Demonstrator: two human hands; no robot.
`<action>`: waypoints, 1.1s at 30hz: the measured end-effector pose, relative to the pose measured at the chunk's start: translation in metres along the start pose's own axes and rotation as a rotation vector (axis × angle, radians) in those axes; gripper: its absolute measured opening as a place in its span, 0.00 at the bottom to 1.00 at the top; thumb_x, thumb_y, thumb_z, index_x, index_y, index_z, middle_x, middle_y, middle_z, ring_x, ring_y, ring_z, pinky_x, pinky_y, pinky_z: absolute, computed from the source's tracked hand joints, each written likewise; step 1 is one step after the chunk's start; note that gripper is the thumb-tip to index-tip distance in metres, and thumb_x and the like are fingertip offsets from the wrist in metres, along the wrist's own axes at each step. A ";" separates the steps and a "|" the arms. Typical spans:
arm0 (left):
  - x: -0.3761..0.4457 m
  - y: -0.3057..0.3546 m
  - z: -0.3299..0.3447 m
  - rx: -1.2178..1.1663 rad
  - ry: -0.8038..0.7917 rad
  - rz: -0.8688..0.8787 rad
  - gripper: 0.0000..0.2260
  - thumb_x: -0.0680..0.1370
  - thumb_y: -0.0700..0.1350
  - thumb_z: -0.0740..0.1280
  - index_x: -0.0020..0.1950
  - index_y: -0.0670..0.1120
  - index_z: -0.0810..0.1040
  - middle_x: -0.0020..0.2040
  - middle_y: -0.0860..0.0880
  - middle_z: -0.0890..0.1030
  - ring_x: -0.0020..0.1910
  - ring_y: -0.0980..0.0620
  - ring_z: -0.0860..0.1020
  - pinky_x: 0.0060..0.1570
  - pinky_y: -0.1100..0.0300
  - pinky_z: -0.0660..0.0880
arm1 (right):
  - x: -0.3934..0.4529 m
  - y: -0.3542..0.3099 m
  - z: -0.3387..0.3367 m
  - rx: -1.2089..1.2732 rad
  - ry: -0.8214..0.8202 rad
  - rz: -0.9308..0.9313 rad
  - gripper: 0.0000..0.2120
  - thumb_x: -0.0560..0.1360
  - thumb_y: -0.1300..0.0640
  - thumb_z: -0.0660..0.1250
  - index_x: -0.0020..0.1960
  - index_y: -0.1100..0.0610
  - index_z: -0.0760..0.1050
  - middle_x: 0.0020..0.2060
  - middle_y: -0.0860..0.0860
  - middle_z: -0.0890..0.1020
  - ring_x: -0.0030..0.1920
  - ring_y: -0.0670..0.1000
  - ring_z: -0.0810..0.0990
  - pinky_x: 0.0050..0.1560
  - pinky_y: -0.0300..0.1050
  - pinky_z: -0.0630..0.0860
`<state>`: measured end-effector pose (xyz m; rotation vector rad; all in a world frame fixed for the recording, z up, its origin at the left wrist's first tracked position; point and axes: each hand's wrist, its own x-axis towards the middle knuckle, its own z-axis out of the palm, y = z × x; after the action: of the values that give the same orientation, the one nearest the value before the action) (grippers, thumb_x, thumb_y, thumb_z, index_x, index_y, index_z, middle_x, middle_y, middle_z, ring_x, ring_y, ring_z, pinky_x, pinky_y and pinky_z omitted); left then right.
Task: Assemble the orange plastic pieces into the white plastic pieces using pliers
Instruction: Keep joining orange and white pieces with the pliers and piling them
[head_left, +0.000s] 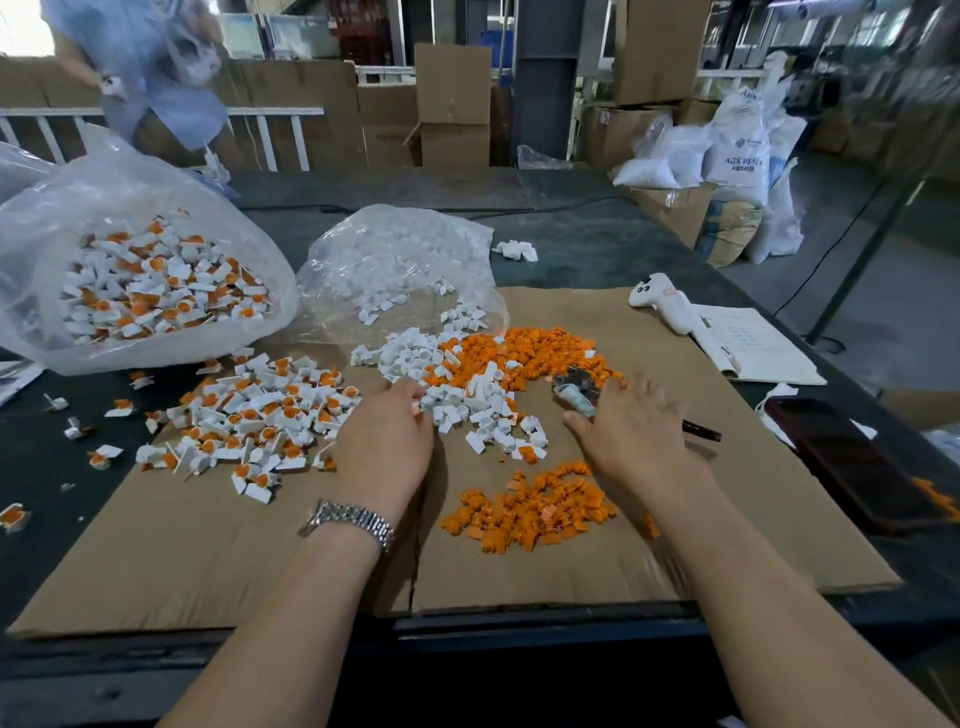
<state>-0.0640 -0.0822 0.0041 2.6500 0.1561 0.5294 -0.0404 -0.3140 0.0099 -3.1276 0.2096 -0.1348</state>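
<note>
Loose white plastic pieces are heaped mid-cardboard, with orange plastic pieces right behind them and a second orange heap nearer me. My left hand, with a metal watch on the wrist, reaches into the white heap, its fingertips curled on a white piece. My right hand lies over the pliers with fingers spread. The pliers' head and a taped handle show at its left, and a black handle tip pokes out at its right. Assembled white-and-orange parts are piled at the left.
A cardboard sheet covers the table. A clear bag of assembled parts and a bag of white pieces stand behind. At the right are a white handheld device, a notebook and a phone. A person stands far left.
</note>
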 end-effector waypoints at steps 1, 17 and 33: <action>0.004 0.000 0.004 0.033 -0.018 0.003 0.09 0.83 0.46 0.66 0.62 0.48 0.81 0.56 0.46 0.79 0.48 0.48 0.78 0.45 0.56 0.75 | 0.001 0.000 0.001 0.003 -0.002 -0.001 0.29 0.80 0.35 0.56 0.64 0.59 0.70 0.63 0.59 0.71 0.63 0.60 0.70 0.59 0.58 0.69; -0.004 -0.003 -0.001 -0.428 -0.159 -0.119 0.02 0.80 0.43 0.72 0.48 0.48 0.83 0.40 0.53 0.85 0.42 0.54 0.83 0.42 0.64 0.76 | -0.014 -0.020 -0.018 0.294 0.134 -0.207 0.19 0.81 0.43 0.62 0.66 0.54 0.72 0.61 0.54 0.73 0.62 0.55 0.71 0.63 0.56 0.71; -0.004 -0.002 -0.002 -0.602 -0.182 -0.158 0.06 0.82 0.42 0.68 0.58 0.49 0.82 0.49 0.50 0.85 0.48 0.50 0.85 0.51 0.52 0.82 | -0.040 -0.054 -0.009 1.019 -0.031 -0.270 0.03 0.77 0.57 0.72 0.45 0.51 0.82 0.41 0.44 0.83 0.39 0.41 0.82 0.39 0.31 0.76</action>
<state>-0.0687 -0.0806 0.0033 2.0618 0.1246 0.2297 -0.0740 -0.2555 0.0156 -2.1204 -0.2233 -0.1348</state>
